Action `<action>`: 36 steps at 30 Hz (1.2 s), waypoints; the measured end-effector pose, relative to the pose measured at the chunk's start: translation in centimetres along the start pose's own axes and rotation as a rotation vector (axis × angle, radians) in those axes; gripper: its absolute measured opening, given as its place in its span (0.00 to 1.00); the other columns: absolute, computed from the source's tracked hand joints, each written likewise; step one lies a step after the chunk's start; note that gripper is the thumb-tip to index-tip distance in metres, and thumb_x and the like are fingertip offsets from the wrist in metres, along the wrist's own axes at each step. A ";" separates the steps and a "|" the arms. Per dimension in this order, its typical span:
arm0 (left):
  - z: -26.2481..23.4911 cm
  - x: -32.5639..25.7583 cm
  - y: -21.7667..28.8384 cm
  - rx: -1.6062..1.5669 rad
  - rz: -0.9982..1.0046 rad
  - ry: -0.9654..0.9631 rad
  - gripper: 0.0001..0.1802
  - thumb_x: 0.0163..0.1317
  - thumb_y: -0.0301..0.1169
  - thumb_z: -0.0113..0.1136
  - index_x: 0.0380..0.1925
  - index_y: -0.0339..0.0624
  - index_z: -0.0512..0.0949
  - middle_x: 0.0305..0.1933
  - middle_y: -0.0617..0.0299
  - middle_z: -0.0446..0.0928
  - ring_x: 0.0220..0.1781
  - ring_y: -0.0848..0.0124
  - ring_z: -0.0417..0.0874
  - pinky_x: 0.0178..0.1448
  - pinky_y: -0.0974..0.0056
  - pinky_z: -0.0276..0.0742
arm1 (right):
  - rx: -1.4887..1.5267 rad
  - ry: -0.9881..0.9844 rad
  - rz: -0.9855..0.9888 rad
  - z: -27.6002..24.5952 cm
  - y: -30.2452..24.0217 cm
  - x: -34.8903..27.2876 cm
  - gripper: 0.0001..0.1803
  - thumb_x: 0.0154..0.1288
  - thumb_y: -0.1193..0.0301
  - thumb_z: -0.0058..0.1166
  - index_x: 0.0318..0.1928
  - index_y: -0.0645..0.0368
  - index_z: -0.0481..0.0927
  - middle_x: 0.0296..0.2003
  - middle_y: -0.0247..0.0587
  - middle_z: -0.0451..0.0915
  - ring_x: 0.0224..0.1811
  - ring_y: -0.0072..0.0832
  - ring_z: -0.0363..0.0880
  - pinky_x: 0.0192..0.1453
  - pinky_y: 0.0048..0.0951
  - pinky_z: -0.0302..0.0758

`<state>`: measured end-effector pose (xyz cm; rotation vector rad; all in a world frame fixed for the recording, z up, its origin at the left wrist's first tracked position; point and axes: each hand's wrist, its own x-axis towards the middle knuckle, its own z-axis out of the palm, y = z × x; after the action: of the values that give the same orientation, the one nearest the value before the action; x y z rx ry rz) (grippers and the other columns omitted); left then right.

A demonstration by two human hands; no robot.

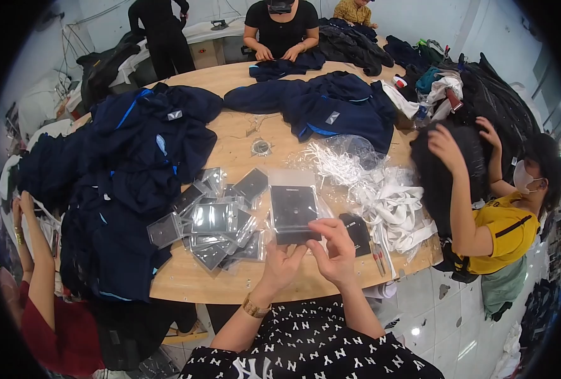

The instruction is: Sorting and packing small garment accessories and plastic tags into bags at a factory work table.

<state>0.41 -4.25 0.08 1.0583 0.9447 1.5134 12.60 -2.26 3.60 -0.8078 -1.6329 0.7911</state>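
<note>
A: We start with the table (230, 151), round and wooden. Dark blue jackets (135, 164) are heaped on its left side and far side. White cords (381, 196) in clear film lie to the right, a spread of small clear bags (211, 221) to the left of centre.

B: And the hands?

A: We see the left hand (282, 265) and right hand (336, 251) both gripping one packet (293, 211), a clear bag with a dark square card inside. It sits just beyond the fingertips, over the near table edge, long axis running away from us. The left hand takes its lower edge; the right pinches the lower right corner and sits slightly nearer to it.

B: Anything obscured?

A: We cannot make out the card's detail, nor whether the bag's mouth is sealed. Other people's hands work jackets at the far rim and the right.
</note>
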 end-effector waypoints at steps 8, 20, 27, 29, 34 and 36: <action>0.0 0.1 0.7 0.431 0.143 -0.072 0.11 0.55 0.30 0.56 0.38 0.38 0.77 0.39 0.52 0.78 0.39 0.60 0.79 0.42 0.63 0.72 | 0.130 0.181 0.201 0.8 1.1 -0.3 0.21 0.51 0.87 0.51 0.48 0.64 0.71 0.36 0.39 0.70 0.33 0.23 0.73 0.36 0.21 0.71; -0.1 0.8 3.1 0.584 0.220 -0.147 0.13 0.53 0.30 0.58 0.38 0.37 0.77 0.37 0.53 0.78 0.38 0.60 0.78 0.44 0.63 0.72 | -0.432 0.018 -0.197 -0.8 0.7 1.2 0.10 0.46 0.82 0.59 0.32 0.62 0.77 0.32 0.41 0.76 0.29 0.32 0.77 0.31 0.26 0.74; -1.3 0.9 3.5 0.063 -0.165 -0.063 0.11 0.56 0.26 0.58 0.39 0.33 0.77 0.39 0.63 0.77 0.39 0.80 0.74 0.43 0.73 0.71 | -0.306 0.004 -0.191 -1.2 -0.3 1.6 0.12 0.48 0.81 0.59 0.36 0.64 0.78 0.37 0.43 0.75 0.33 0.28 0.78 0.34 0.22 0.75; -1.3 0.9 3.3 0.060 -0.160 0.007 0.11 0.56 0.25 0.57 0.39 0.33 0.77 0.38 0.63 0.78 0.38 0.79 0.75 0.43 0.72 0.70 | 0.001 0.085 0.025 -0.8 -0.3 1.1 0.12 0.49 0.81 0.59 0.37 0.66 0.78 0.39 0.43 0.74 0.34 0.25 0.77 0.35 0.21 0.74; -0.8 0.9 3.0 0.155 -0.062 0.003 0.11 0.55 0.25 0.58 0.38 0.32 0.77 0.36 0.62 0.79 0.37 0.79 0.76 0.42 0.72 0.71 | 0.359 0.049 0.545 -0.8 2.1 0.0 0.04 0.57 0.80 0.52 0.34 0.68 0.75 0.33 0.35 0.76 0.27 0.15 0.72 0.33 0.17 0.68; -1.0 0.9 2.5 0.199 -0.047 0.018 0.10 0.55 0.26 0.58 0.37 0.32 0.77 0.35 0.62 0.79 0.36 0.79 0.76 0.41 0.72 0.71 | 0.362 0.073 0.523 -0.6 2.1 -0.1 0.02 0.59 0.80 0.51 0.30 0.66 0.74 0.29 0.32 0.75 0.27 0.13 0.70 0.32 0.16 0.67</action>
<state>-1.33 -3.86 2.26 1.1563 1.1428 1.4143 13.37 -1.11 1.91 -0.9965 -1.1686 1.3621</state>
